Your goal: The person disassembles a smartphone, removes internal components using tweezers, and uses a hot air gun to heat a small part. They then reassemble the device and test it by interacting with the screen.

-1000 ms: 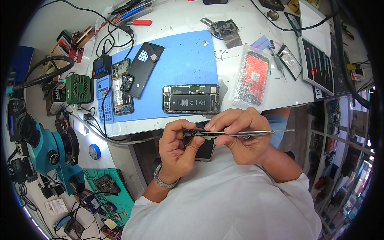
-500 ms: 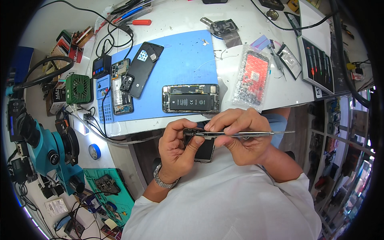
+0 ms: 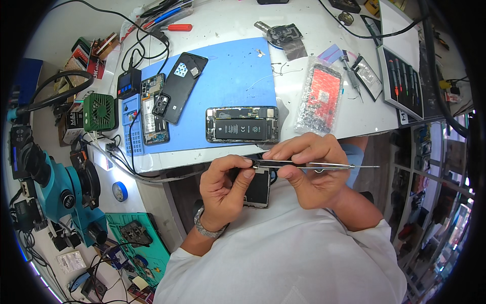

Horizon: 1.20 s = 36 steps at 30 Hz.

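Above my lap, my left hand (image 3: 225, 187) pinches a small dark part (image 3: 255, 164) between thumb and forefinger; its kind is too small to make out. My right hand (image 3: 316, 172) is closed around a slender metal tool (image 3: 336, 166), whose long thin shaft sticks out to the right. Its dark inner end meets the part at my left fingertips. Just below the fingers shows a dark phone screen panel (image 3: 258, 188), partly hidden by my left hand. Straight ahead, an opened phone (image 3: 242, 124) with a black battery lies at the mat's front edge.
A blue mat (image 3: 228, 66) covers the middle of the white table. On its left lie another opened phone (image 3: 154, 111) and a dark back cover (image 3: 185, 86). Bubble-wrapped red item (image 3: 324, 96) and a screwdriver case (image 3: 402, 83) are to the right. A teal microscope (image 3: 55, 182) stands left.
The tool in my right hand has slid slightly right, and its dark part now shows between my hands. My left fingertips have shifted a little around the small part.
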Motion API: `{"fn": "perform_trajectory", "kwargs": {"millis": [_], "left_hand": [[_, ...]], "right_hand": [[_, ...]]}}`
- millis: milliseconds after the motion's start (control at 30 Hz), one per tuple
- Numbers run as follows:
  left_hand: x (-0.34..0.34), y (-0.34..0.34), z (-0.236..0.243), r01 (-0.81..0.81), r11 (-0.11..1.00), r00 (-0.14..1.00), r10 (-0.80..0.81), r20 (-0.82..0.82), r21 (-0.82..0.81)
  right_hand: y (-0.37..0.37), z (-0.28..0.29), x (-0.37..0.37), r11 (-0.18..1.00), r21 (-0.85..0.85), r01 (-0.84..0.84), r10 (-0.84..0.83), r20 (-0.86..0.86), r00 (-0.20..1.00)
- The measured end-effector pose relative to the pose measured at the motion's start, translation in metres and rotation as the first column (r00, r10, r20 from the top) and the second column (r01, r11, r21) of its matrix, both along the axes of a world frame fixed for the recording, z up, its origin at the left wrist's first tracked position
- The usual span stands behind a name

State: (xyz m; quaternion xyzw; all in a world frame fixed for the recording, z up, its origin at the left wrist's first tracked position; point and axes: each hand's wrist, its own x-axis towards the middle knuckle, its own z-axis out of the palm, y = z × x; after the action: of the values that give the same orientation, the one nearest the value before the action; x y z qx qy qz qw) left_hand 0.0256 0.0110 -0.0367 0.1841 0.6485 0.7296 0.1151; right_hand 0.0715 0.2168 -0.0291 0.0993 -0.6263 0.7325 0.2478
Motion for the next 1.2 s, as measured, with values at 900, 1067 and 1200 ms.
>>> {"fn": "perform_trajectory", "kwargs": {"millis": [900, 1067, 1200], "left_hand": [[-0.001, 0.006, 0.003, -0.047, 0.999, 0.999, 0.047, 0.01, 0.012], [0.0, 0.007, 0.005, -0.062, 0.998, 0.998, 0.062, -0.001, -0.021], [0.001, 0.006, 0.003, -0.094, 0.992, 0.992, 0.086, -0.094, -0.084]], "right_hand": [[-0.005, 0.003, 0.003, 0.953, 0.291, 0.078, -0.061, -0.066, 0.996], [-0.006, 0.003, 0.003, 0.925, 0.357, 0.131, -0.108, -0.083, 0.991], [-0.011, 0.003, -0.002, 0.881, 0.413, 0.231, -0.176, -0.167, 0.97]]}}
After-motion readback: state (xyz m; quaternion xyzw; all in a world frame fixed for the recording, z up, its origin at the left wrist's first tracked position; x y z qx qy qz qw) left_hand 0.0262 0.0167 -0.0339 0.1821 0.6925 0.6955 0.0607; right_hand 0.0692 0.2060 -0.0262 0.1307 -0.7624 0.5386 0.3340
